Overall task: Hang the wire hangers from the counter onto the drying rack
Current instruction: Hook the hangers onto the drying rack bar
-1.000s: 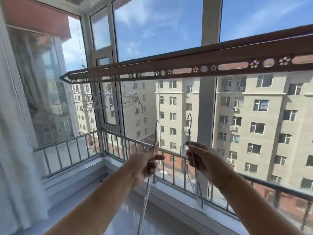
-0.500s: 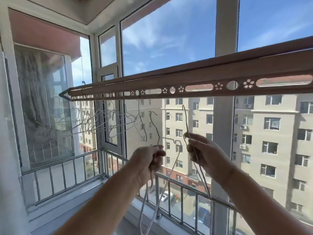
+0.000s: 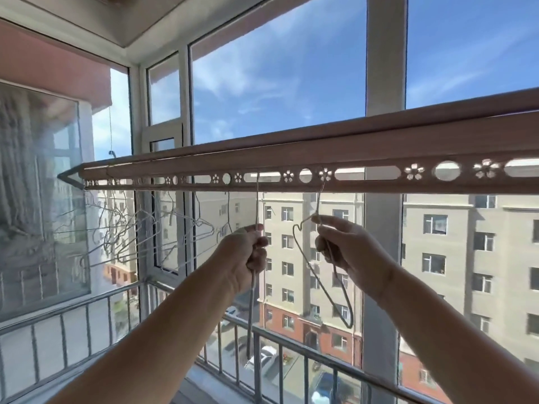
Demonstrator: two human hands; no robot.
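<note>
1. The left hand's fingers are curled in a fist round the neck of a wire hanger. The right hand's fingertips pinch the neck of a second wire hanger between thumb and forefinger, with the other fingers loosely bent below.
2. The left hand and the right hand are raised side by side at mid-frame, near each other but apart.
3. The left hanger runs straight up from the fist to twelve o'clock, and its body hangs down towards six o'clock. The right hanger also rises to twelve o'clock, leaning slightly right, and its loop trails down towards five o'clock.
4. Both long axes are close to vertical, crossing the drying rack, whose perforated rail runs from nine o'clock to three o'clock just above the hands.
5. The left hook tip meets an oblong slot. The right hook tip meets a flower cut-out. Whether either hook is fully seated is too fine to tell.
6. Each hand is nearest its own hole, so the next move likely needs only a short lowering to seat each hook, then a release.
7. At nine o'clock from the left hand, a cluster of hung hangers dangles from the rail's far end.
8. Below, a balcony railing crosses in front of apartment blocks.
</note>
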